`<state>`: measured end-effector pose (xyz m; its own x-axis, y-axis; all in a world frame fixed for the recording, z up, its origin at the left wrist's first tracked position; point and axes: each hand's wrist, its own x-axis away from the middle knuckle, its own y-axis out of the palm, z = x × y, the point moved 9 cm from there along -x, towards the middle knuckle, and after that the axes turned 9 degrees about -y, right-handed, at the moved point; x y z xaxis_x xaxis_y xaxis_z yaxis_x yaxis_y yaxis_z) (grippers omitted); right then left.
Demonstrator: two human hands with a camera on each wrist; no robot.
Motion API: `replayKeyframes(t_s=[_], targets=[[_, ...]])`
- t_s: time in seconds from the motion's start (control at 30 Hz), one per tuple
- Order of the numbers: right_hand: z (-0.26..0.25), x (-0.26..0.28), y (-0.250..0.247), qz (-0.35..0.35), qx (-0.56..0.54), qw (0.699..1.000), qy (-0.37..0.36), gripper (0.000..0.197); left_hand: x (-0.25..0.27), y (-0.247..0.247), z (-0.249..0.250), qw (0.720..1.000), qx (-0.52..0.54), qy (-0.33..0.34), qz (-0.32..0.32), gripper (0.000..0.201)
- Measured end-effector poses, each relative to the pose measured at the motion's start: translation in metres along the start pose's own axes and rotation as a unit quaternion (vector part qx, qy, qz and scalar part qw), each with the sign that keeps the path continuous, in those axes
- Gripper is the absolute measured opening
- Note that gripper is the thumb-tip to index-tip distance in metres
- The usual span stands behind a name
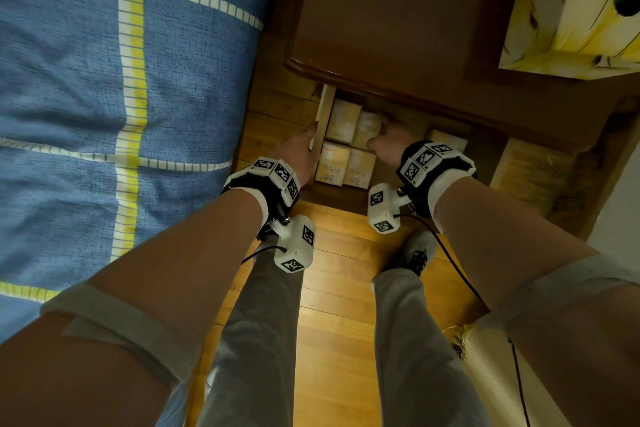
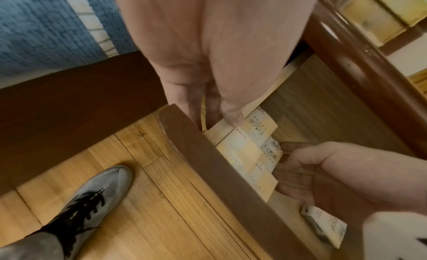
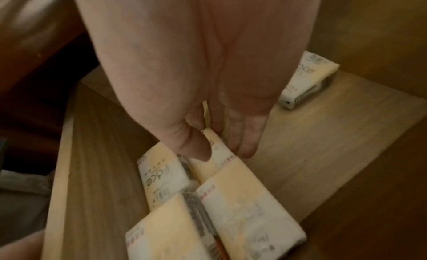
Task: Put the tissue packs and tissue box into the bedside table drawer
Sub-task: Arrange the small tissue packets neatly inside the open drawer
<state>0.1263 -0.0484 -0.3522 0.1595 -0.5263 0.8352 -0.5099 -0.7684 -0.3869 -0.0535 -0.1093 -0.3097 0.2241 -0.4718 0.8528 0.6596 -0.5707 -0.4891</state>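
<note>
The bedside table's drawer stands pulled out. Several yellow-and-white tissue packs lie packed together at its left end. One more pack lies alone to the right. My left hand holds the drawer's left side wall, thumb inside and fingers outside. My right hand grips a back-row pack, thumb on its top and fingers down its right side. The yellow patterned tissue box stands on the table top at the right.
A bed with a blue and yellow blanket runs along the left, close to the drawer. The brown table top overhangs the drawer's back. My legs and grey shoe stand on the wooden floor before the drawer front.
</note>
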Motion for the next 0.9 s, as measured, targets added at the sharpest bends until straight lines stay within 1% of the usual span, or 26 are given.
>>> replayKeyframes(t_s=[0.07,0.17,0.3,0.37,0.5,0.57,0.6,0.67,0.7,0.73,0.77,0.83,0.9], targets=[[-0.001,-0.001,0.002,0.001,-0.007,1.000,0.004,0.073,0.000,0.000,-0.001,1.000,0.004,-0.002,-0.002,0.053],[-0.001,0.002,0.003,0.013,0.013,1.000,-0.021,0.077,0.002,0.000,-0.001,1.000,0.001,-0.012,-0.007,0.054],[-0.009,0.004,0.004,0.012,0.112,0.992,-0.059,0.084,0.009,-0.003,0.005,1.000,-0.005,-0.006,-0.008,0.053],[-0.018,0.002,0.007,-0.003,0.138,0.988,-0.066,0.083,0.009,-0.003,0.004,1.000,0.000,-0.008,-0.018,0.054],[-0.027,0.000,0.013,-0.016,0.164,0.985,-0.052,0.078,0.011,-0.001,0.009,0.999,-0.006,0.008,-0.036,0.053],[-0.027,0.003,0.013,0.000,0.165,0.985,-0.052,0.078,0.014,0.001,0.010,0.999,-0.009,0.012,-0.041,0.052],[-0.027,0.005,0.011,0.021,0.162,0.985,-0.053,0.077,0.016,0.001,0.010,0.999,-0.002,0.013,-0.041,0.052],[-0.023,0.013,0.006,0.071,0.129,0.988,-0.043,0.070,0.016,-0.001,0.005,0.999,0.016,0.007,-0.032,0.051],[-0.020,0.017,0.007,0.080,0.089,0.992,-0.037,0.062,0.015,-0.001,0.002,1.000,0.020,0.002,-0.022,0.050],[-0.017,0.020,0.015,0.065,0.039,0.997,-0.032,0.054,0.014,0.000,-0.001,1.000,0.025,-0.002,-0.012,0.048],[-0.014,0.022,0.026,0.032,-0.006,0.999,-0.026,0.048,0.013,0.000,-0.004,0.999,0.031,-0.008,-0.002,0.047],[-0.010,0.028,0.047,-0.024,-0.078,0.996,-0.017,0.052,0.013,0.000,-0.007,0.999,0.039,-0.013,0.016,0.046],[-0.010,0.031,0.055,-0.029,-0.096,0.995,-0.023,0.059,0.012,0.001,-0.009,0.999,0.038,-0.013,0.023,0.047]])
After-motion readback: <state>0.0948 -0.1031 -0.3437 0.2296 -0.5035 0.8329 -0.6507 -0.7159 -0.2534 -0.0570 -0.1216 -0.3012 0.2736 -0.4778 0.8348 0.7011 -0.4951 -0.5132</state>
